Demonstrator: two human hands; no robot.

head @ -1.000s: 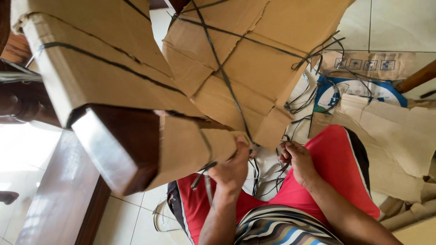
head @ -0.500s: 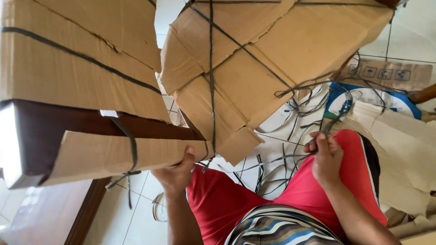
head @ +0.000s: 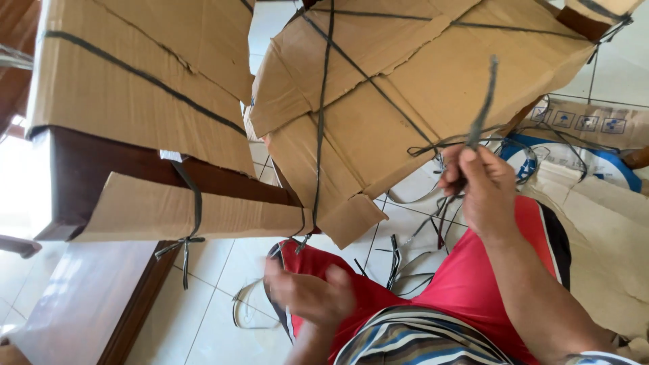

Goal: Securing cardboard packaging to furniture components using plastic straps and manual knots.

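Holding up a dark plastic strap (head: 481,108), the right hand (head: 483,192) pinches it between thumb and fingers. The strap sticks straight up from the hand, in front of the big cardboard bundle (head: 412,88). It looks pulled tight, likely so it comes away from the box and does not get tangled.

The right grip is closed tight around the strap. More loose straps (head: 419,257) hang down under this hand and lie in a messy pile on the white tiled floor (head: 216,284).

The left hand (head: 311,294) is lower down and nearer, just above the red shorts (head: 466,284). It is blurry. The fingers look curled in a bit, but I cannot tell if this grip is holding anything.

The cardboard bundle is wrapped around something and tied with dark straps that cross over it. It leans over the person's legs. A knot (head: 302,241) hangs from its low corner, close to the left hand.

On the left there is a second wrapped piece (head: 142,88). Dark brown wood (head: 101,176) peeks out between its cardboard sheets, so the cardboard seems to be there to keep the wood safe. A strap (head: 193,216) is tied around its lower part.

Far off on the right lies a flat cardboard sheet (head: 608,223) and something blue and white (head: 608,162).
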